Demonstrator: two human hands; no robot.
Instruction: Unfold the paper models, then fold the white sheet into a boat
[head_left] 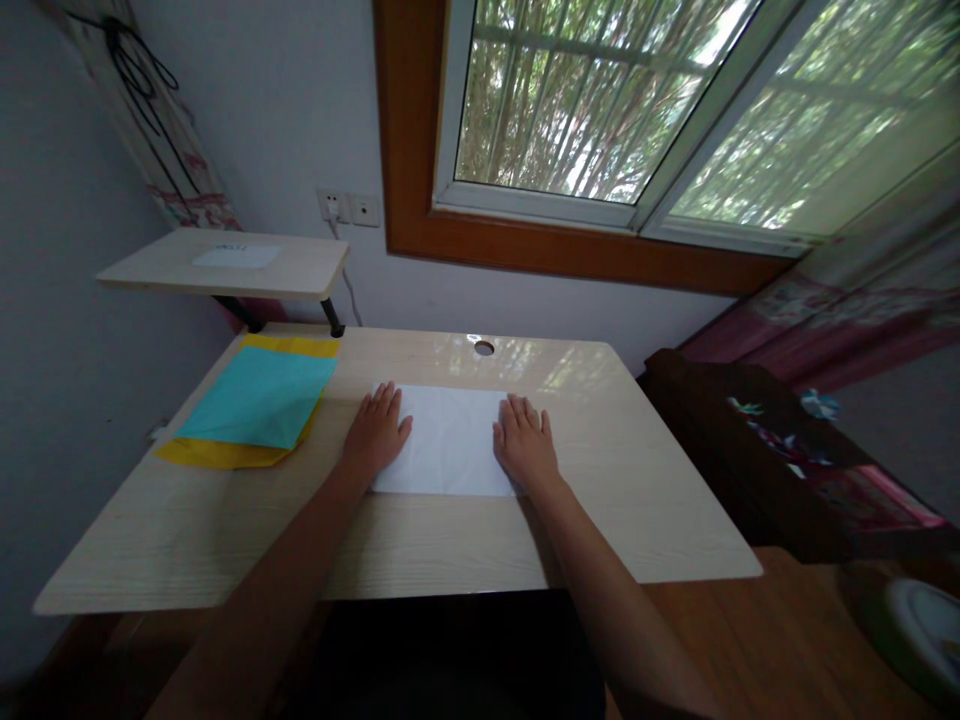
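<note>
A white sheet of paper (450, 440) lies flat in the middle of the pale wooden desk (645, 500). My left hand (375, 432) rests palm down on the sheet's left edge, fingers together and pointing away from me. My right hand (525, 445) lies palm down on the sheet's right edge in the same way. Neither hand grips anything; both press flat on the paper.
A teal sheet (259, 398) lies on yellow sheets (217, 452) at the desk's left. A raised shelf (225, 263) stands at the back left with a white paper on it. A cable hole (484, 347) sits near the back edge. Dark furniture (750, 450) stands to the right.
</note>
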